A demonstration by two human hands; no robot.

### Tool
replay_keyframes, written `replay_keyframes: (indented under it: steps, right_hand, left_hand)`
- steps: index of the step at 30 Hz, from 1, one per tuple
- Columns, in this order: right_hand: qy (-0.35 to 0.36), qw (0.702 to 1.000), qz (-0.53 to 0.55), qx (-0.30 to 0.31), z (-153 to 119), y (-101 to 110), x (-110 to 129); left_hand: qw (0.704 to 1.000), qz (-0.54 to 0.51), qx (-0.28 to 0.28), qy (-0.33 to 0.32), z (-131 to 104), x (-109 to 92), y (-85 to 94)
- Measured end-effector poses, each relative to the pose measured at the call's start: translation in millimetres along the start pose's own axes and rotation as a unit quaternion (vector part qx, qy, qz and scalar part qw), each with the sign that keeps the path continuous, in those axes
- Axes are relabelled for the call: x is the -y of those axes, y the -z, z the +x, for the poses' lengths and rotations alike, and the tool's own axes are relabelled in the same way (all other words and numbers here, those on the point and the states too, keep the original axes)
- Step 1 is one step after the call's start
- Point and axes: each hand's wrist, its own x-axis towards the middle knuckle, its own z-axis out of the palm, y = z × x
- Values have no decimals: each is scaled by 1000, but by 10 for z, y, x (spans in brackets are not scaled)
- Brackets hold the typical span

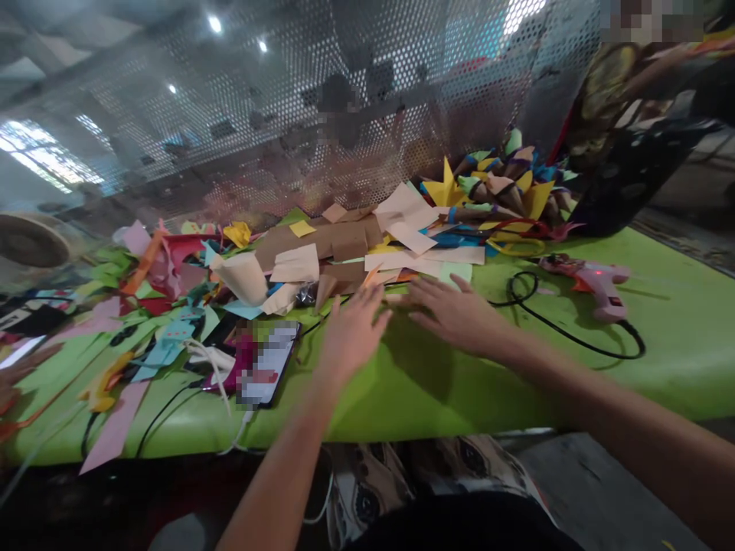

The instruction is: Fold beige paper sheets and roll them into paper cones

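Both hands reach out over the green table cover [367, 413]. My left hand [353, 325] is open, fingers apart, at the near edge of the paper pile. My right hand [451, 314] lies just to its right, also open with its fingers stretched toward the papers. Neither hand shows anything gripped. Just beyond the fingertips are pale paper strips [425, 260], and a small orange paper piece [372, 275] sits past my left fingers. Brown paper sheets [321, 239] spread behind. I cannot tell whether the fingertips touch any of the paper.
A pink glue gun [602, 287] with a looping black cord lies at right. To the left are a phone [269, 367] with a white cable and a yellow glue gun [109, 383]. Paper cones and yellow shapes [494, 187] are heaped by the perforated metal panel [344, 115]. Another person's hand [23, 375] is at far left.
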Motion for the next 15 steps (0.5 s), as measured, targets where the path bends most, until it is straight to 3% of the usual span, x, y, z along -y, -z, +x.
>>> replay_keyframes:
  steps: [3,6,9,12,15]
  right_hand:
    - [-59,990,18,-125,182,308,-154]
    - [-74,977,39,-195,201,462,-267]
    - [-86,976,49,-193,166,354,-340]
    - [-83,984,48,-149,147,143,-374]
    - [-69,993,29,-90,132,12,-364]
  left_hand:
    - [994,-23,-96,41,210,167,415]
    - [992,-38,-115,38,236,194,543]
    - [996,-44,-69,23,227,130,335]
    - [998,-62,-15,-5,293,53,29]
    - [997,-73,-1,-36,412,-4,-189]
